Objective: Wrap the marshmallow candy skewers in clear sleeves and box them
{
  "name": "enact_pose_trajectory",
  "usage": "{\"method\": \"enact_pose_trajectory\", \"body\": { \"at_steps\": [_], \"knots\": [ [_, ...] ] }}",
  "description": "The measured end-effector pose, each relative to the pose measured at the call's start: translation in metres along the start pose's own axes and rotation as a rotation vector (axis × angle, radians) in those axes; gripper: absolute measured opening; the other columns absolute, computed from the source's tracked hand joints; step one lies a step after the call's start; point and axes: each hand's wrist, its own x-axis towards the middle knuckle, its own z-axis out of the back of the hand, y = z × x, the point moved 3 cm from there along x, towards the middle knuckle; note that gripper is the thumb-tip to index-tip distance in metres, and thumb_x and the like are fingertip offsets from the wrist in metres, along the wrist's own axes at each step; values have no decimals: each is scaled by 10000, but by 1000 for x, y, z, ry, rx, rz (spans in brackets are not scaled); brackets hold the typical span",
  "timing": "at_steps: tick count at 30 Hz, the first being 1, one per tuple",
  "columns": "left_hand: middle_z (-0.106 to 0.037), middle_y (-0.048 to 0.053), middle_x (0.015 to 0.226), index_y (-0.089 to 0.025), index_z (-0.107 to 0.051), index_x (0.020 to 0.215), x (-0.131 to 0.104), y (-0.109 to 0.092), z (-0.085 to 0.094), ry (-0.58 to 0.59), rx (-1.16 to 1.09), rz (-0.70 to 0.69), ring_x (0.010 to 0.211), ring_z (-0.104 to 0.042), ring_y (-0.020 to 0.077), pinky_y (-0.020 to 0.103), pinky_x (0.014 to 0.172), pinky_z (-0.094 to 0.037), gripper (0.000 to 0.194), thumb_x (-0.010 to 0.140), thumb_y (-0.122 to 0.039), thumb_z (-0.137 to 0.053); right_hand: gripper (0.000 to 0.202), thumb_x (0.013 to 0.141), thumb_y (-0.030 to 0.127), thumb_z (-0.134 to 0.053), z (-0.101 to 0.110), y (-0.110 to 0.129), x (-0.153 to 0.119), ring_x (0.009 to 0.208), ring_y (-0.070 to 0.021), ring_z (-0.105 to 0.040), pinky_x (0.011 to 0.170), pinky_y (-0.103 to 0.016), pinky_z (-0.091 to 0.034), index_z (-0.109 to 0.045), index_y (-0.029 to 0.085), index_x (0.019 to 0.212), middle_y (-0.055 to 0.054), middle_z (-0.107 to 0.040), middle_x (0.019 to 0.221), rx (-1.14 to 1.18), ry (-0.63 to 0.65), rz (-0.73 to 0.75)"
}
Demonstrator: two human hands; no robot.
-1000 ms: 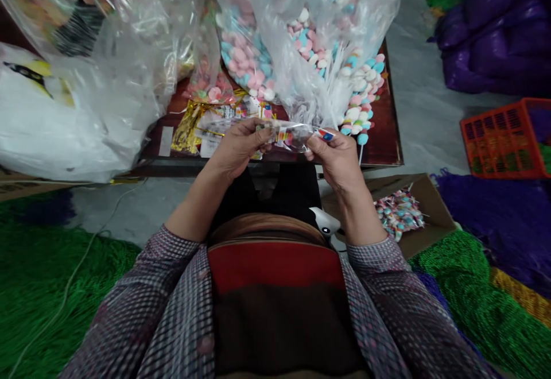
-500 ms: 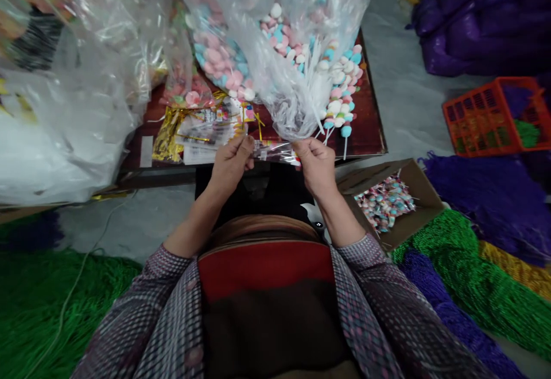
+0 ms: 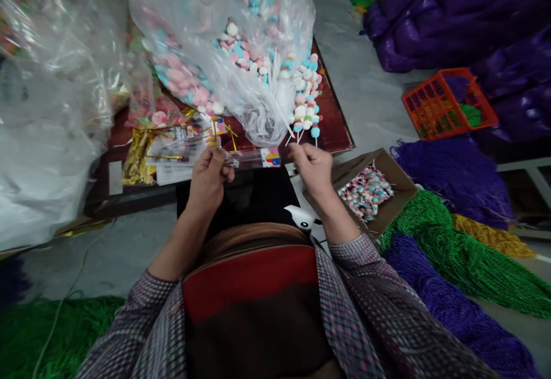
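My left hand [image 3: 209, 179] pinches one end of a small clear printed wrapper bag [image 3: 253, 158] at the front edge of the dark red table [image 3: 336, 129]. My right hand [image 3: 313, 167] is off the wrapper, its fingertips raised to the white sticks of the pink, blue and white lollipops [image 3: 303, 106] spilling from the big clear plastic bag [image 3: 224, 51]. Whether a stick is pinched I cannot make out.
A stack of printed wrappers with gold ties [image 3: 172, 148] lies on the table's left part. An open cardboard box of wrapped lollipops [image 3: 365, 190] stands at my right. An orange crate [image 3: 447, 103], purple sacks and green, purple and gold fringe lie around. More plastic bags [image 3: 47, 138] fill the left.
My right hand has let go of the wrapper and moved up to the lollipop sticks. The left hand still holds the wrapper. My view has swung right.
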Motion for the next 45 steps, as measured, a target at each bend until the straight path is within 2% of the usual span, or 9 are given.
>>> {"method": "enact_pose_trajectory", "body": {
  "at_steps": [3, 6, 9, 12, 17, 22, 27, 33, 45],
  "knots": [
    [-623, -71, 632, -192, -602, 687, 4, -3, 2, -15, -87, 44, 446, -522, 40, 177, 415, -461, 426, 631, -408, -965, 359, 992, 465, -536, 33, -24, 13, 747, -165, -630, 735, -297, -469, -744, 192, 889, -46, -729, 805, -315, -98, -103],
    [-615, -68, 610, -197, -607, 725, 5, -3, 1, -22, -175, 124, 482, -564, 65, 187, 442, -462, 354, 724, -365, -918, 365, 943, 426, -626, 47, -41, 22, 928, -244, -686, 804, -342, -486, -724, 168, 1181, -113, -774, 1006, -613, 40, -246],
    [-645, -46, 632, -202, -647, 805, 4, -1, -1, 9, -265, 204, 532, -600, 90, 201, 473, -472, 303, 771, -388, -884, 343, 934, 382, -625, 46, -48, 24, 964, -279, -696, 771, -342, -454, -736, 164, 1174, -149, -776, 1065, -785, 202, -347],
    [-640, -41, 635, -205, -689, 870, 2, 2, -1, 41, -338, 246, 553, -592, 82, 191, 500, -476, 269, 794, -392, -866, 309, 958, 291, -523, 49, -54, 25, 929, -282, -700, 724, -340, -404, -792, 164, 1039, -172, -788, 1057, -844, 206, -377],
    [-607, -47, 623, -228, -707, 860, 3, 6, 5, 45, -338, 246, 549, -553, 59, 171, 504, -449, 253, 816, -437, -843, 371, 934, 329, -517, 77, -76, 25, 751, -257, -668, 673, -340, -391, -825, 128, 977, -168, -780, 825, -748, -100, -392],
    [-590, -56, 604, -222, -691, 813, 5, 11, 7, 67, -340, 245, 552, -539, 58, 171, 509, -451, 365, 694, -478, -923, 376, 866, 404, -579, 99, -91, 13, 658, -195, -608, 673, -329, -432, -822, 122, 914, -53, -682, 635, -383, -409, -333],
    [-609, -61, 624, -210, -642, 753, 8, 11, 9, 75, -336, 220, 556, -549, 56, 179, 512, -454, 399, 668, -460, -941, 360, 813, 486, -671, 94, -72, -2, 518, -98, -454, 555, -274, -393, -801, 154, 864, 47, -531, 552, 17, -498, -299],
    [-605, -55, 642, -193, -625, 769, 8, 8, 11, 41, -319, 210, 554, -536, 46, 176, 523, -446, 367, 750, -442, -894, 301, 762, 520, -787, 72, -19, -15, 476, -75, -434, 459, -232, -340, -800, 231, 846, 60, -527, 539, 382, -275, -199],
    [-615, -60, 637, -210, -596, 776, 7, 9, 16, 41, -263, 163, 555, -586, 57, 206, 503, -451, 307, 832, -391, -838, 147, 885, 446, -746, 74, 21, -23, 531, -125, -536, 538, -305, -449, -829, 334, 932, 33, -637, 611, 164, -76, 39]
  ]
}}
